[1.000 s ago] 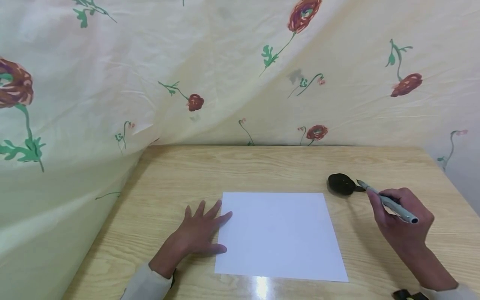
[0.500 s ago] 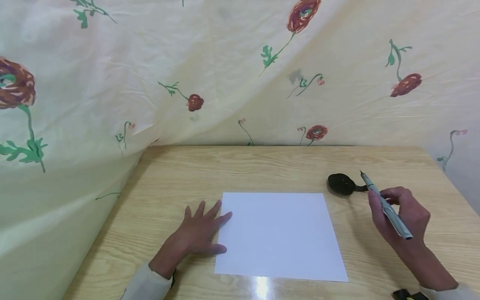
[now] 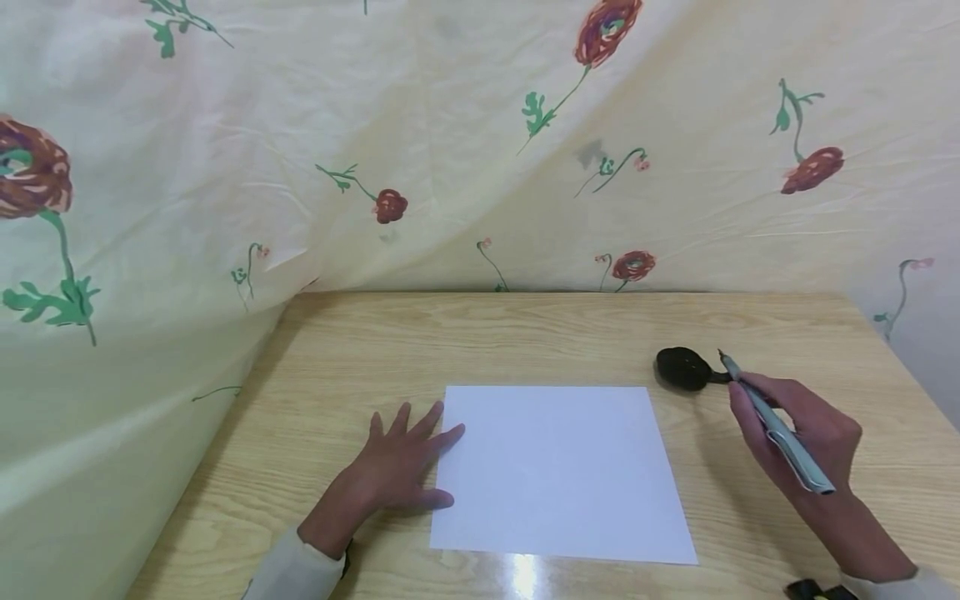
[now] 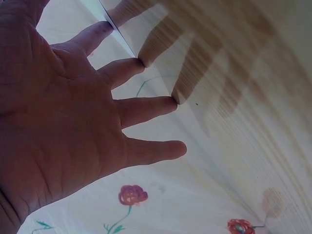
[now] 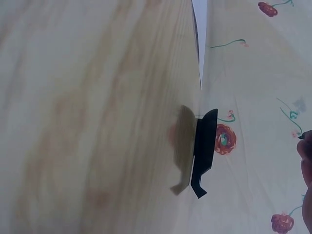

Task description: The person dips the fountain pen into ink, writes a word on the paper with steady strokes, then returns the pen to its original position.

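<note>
A plain white sheet of paper (image 3: 558,471) lies flat on the wooden table. At its left edge my left hand (image 3: 393,467) is spread, its thumb and index fingertip over the paper. The left wrist view shows the palm of the left hand (image 4: 63,112), with several fingertips against the shiny tabletop. My right hand (image 3: 806,437) holds a grey pen (image 3: 783,437) above the table, its dark tip pointing up and away. Beyond that tip lies a black oval object (image 3: 682,368) with a short bent handle; its kind is unclear. Only the edge of the right hand (image 5: 307,175) shows in the right wrist view.
The light wooden table (image 3: 480,333) runs back to a cream cloth (image 3: 450,125) with printed red flowers, which also hangs along the left side. A bright glare spot shows at the paper's front edge. Something dark sits at the right cuff (image 3: 817,590).
In my right hand the pen has tilted, its rear end swinging down towards me and its tip rising slightly. The right fingers have shifted on it. The left hand and paper look unmoved.
</note>
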### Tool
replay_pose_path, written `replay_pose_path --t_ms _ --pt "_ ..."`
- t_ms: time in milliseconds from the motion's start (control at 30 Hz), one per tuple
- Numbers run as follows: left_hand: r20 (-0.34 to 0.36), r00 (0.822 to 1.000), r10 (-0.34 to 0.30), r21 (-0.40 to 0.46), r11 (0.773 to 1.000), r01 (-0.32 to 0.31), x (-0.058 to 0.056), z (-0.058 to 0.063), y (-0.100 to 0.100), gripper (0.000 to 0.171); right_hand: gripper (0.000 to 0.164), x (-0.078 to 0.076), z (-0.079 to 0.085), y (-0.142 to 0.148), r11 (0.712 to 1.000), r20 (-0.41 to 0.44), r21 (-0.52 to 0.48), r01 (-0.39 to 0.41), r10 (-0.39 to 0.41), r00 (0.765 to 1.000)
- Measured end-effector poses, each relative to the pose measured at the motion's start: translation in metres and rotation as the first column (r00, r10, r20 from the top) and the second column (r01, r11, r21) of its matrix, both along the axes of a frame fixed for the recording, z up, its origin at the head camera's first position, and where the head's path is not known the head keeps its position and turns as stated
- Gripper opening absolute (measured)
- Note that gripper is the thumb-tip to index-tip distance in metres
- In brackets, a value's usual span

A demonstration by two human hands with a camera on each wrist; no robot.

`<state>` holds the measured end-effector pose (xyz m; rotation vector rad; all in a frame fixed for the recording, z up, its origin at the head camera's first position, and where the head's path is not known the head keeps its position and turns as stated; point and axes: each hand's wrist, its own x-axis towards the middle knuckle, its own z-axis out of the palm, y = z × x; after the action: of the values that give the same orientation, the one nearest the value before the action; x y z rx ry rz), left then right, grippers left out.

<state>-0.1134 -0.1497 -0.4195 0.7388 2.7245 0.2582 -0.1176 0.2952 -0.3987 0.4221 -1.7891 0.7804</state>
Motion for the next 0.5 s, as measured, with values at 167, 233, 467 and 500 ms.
replay_pose_path --t_ms 167,233,467,500 --pt "0.004 1.000 0.005 -0.007 1.000 -0.005 -0.0009 -0.0005 0.0009 0.087 0.045 0.0008 -0.0006 0.0031 1.000 0.055 0.007 0.018 -0.018 0.998" --pt "0.004 1.000 0.007 -0.011 1.000 -0.007 -0.0014 -0.0005 0.0013 0.087 0.042 0.0006 -0.0001 0.0025 1.000 0.053 -0.006 0.023 -0.023 0.998" --pt "0.000 1.000 0.007 -0.013 1.000 -0.007 -0.0022 -0.0008 0.0020 0.087 0.033 -0.0030 0.0023 -0.0010 0.999 0.015 -0.047 0.026 -0.025 1.000" --pt "0.000 1.000 0.008 -0.012 1.000 -0.008 -0.0022 -0.0008 0.0021 0.087 0.033 -0.0033 0.0022 -0.0008 0.999 0.019 -0.046 0.024 -0.023 1.000"
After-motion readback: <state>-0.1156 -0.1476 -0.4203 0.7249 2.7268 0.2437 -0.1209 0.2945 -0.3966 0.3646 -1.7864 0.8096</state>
